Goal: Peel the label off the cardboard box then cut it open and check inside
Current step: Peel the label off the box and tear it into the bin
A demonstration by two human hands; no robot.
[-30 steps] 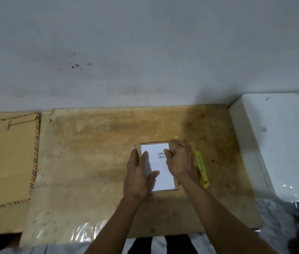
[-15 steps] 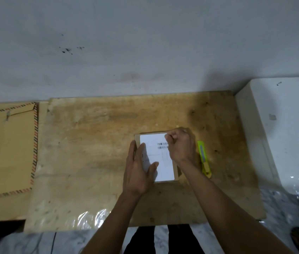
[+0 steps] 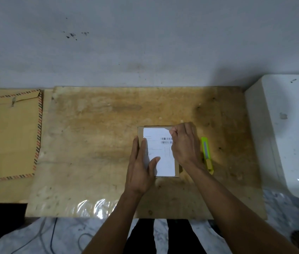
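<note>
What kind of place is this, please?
Probably a makeshift home packing spot, not a proper workshop: a worn plywood board set against a bare stained wall, with a cardboard box, a yellow-green cutter and a large mailing envelope.

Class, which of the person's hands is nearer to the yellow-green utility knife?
Right. The right hand pinches the label's far corner just beside the utility knife; the left hand presses the box's opposite side.

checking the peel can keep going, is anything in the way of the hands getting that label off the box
Partly. The left hand lies flat on the label, pinning its near-left part. The right hand has already lifted the far-right corner off the cardboard box. Nothing else covers it.
</note>
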